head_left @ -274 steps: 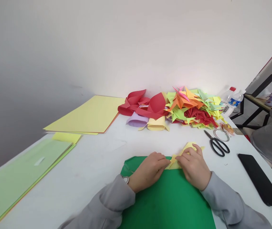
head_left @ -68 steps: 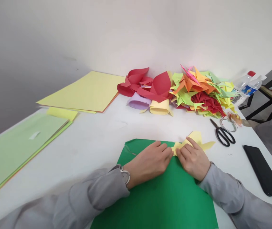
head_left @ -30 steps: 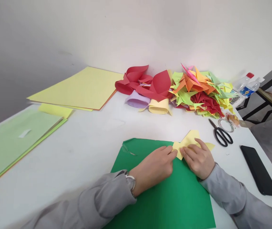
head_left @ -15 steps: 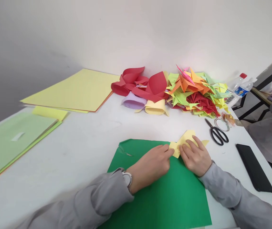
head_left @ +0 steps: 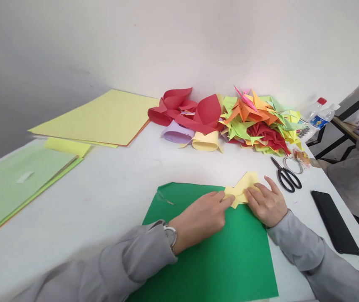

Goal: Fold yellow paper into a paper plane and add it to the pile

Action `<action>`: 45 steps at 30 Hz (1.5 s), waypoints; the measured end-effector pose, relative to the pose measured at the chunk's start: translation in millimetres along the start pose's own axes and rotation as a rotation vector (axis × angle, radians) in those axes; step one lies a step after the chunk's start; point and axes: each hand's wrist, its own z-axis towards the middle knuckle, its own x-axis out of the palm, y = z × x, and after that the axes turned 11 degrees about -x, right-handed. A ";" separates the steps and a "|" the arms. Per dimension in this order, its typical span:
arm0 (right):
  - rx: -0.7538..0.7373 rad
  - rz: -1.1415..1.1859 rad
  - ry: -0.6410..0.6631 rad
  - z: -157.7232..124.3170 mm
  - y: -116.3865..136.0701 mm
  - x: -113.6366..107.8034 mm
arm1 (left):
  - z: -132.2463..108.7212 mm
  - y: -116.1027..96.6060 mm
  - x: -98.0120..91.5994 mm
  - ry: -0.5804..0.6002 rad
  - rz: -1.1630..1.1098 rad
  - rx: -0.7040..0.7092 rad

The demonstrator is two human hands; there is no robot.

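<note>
A small folded piece of pale yellow paper (head_left: 247,181) lies at the upper edge of a green paper sheet (head_left: 239,251). My left hand (head_left: 203,218), with a white watch at the wrist, is closed on the left end of the yellow paper, its forefinger pressing on top. From the right, my right hand (head_left: 269,205) holds the other side down with bent fingers, one finger lifted off and pointing away. The undersides of both hands are hidden.
Black-handled scissors (head_left: 287,175), a roll of clear tape (head_left: 293,165) and a black phone (head_left: 336,222) lie to the right. Folded paper stars (head_left: 261,121) and rolled red paper shapes (head_left: 203,115) are heaped along the wall. Green sheets (head_left: 6,184) and yellow sheets (head_left: 97,119) lie left.
My right hand has slid right along the yellow paper, with one finger now raised. My left forefinger has stretched further over the paper's left end.
</note>
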 end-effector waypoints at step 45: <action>0.138 0.289 -0.029 16.9 28.1 -5.7 | -5.6 7.3 1.6 0.006 -0.150 -0.102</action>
